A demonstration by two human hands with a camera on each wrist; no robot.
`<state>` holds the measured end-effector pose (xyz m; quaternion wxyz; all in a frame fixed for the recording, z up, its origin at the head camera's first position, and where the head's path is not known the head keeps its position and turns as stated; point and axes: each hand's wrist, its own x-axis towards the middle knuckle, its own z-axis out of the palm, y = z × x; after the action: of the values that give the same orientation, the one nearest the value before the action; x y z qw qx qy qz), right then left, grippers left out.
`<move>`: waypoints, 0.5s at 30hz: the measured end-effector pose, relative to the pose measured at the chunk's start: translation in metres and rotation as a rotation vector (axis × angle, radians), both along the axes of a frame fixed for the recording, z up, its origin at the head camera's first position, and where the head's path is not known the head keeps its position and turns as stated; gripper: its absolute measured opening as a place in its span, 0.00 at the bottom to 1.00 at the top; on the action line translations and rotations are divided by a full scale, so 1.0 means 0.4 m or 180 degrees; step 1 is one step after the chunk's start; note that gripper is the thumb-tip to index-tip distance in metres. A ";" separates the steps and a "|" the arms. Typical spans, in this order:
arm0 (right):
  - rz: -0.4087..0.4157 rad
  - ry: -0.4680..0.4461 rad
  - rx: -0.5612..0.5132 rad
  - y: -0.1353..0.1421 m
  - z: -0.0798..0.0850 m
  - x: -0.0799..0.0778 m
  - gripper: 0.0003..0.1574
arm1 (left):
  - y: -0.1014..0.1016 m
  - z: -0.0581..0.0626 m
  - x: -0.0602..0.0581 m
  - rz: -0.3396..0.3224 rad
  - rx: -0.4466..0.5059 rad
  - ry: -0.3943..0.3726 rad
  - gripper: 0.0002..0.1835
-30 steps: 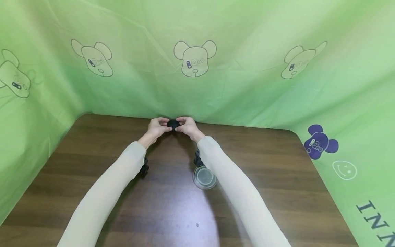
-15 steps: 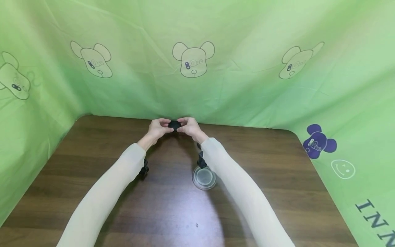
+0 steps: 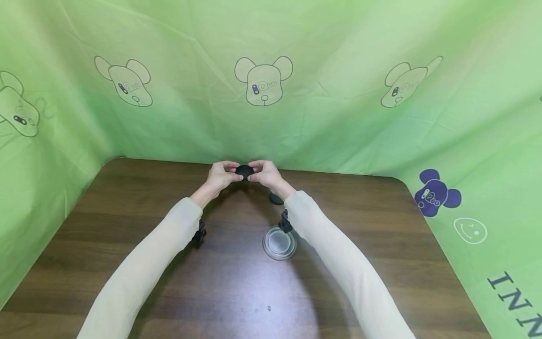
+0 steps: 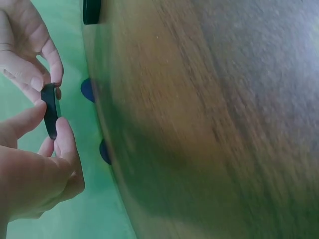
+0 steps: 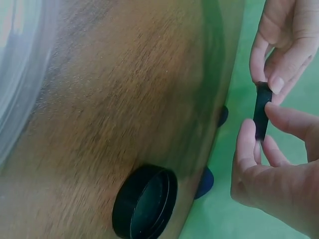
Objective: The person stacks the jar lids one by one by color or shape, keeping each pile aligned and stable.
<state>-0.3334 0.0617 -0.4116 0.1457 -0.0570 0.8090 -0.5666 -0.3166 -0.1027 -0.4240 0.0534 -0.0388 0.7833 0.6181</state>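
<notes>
Between both hands is a small black round disc, lifted above the far edge of the table. My left hand pinches its left side between thumb and fingers, and my right hand does the same on the right. Edge-on in the left wrist view, the disc looks thin with a short side wall. A black, shallow round cap with a hollow inside lies on the table under the right wrist, partly covered by it in the head view.
A round clear container stands on the wooden table near the right forearm, partly behind the black wrist camera. Green printed cloth hangs behind the table's far edge and at both sides.
Both hands and the disc have shifted slightly to the right. The right forearm has also moved right, bringing the black cap on the table into view.
</notes>
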 end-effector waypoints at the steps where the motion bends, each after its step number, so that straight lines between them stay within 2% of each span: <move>1: -0.0008 0.0004 -0.0008 0.004 0.002 0.003 0.29 | 0.003 0.001 0.001 -0.0011 0.0008 0.0012 0.25; 9: -0.0025 0.0101 0.0095 0.037 0.016 0.027 0.29 | 0.032 0.009 0.018 -0.0065 0.0036 0.0042 0.24; 15: -0.0059 0.0166 0.0117 0.056 0.011 0.031 0.29 | 0.052 0.011 0.025 -0.0049 0.0027 0.0051 0.25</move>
<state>-0.3211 0.0839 -0.4073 0.1204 -0.0616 0.8233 -0.5512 -0.3066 -0.0818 -0.4197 0.0520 -0.0276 0.7814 0.6212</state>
